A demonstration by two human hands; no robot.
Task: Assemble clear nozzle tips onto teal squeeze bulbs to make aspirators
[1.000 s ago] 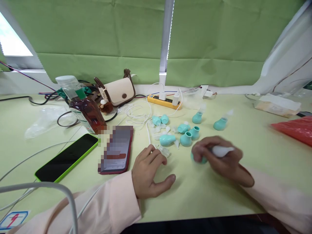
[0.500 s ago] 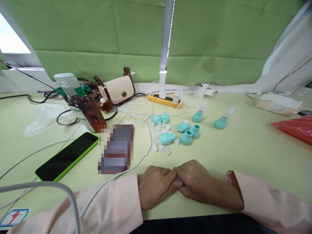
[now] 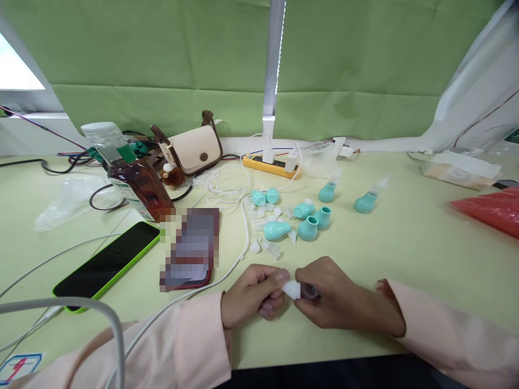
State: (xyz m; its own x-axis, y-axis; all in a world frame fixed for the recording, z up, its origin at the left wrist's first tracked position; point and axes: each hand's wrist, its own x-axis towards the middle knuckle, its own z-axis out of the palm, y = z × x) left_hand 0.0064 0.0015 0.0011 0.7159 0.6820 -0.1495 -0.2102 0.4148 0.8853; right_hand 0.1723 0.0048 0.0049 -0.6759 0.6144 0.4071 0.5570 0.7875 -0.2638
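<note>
Pale green tabletop (image 3: 409,259): left hand (image 3: 254,293) and right hand (image 3: 330,294) grip a white-tipped nozzle (image 3: 292,290) between them, nearer than teal bulbs (image 3: 276,230); a blue-bordered label (image 3: 19,369) shows, possibly, a red 9.

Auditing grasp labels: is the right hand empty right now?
No, the right hand holds a small piece whose white tip points toward the left hand.

1. Down at the table's (image 3: 405,270) near left corner, a blue-framed label (image 3: 19,369) shows one red handwritten character, seemingly a 9, its strokes hard to settle!
2. Over to the bottle (image 3: 152,189): its sticker (image 3: 126,189) carries print, too small to read.
3. The red-cased phone (image 3: 190,248)? Screen pixelated, nothing legible.
4. Pale packet (image 3: 461,170), far right: faint lettering, unreadable.
</note>
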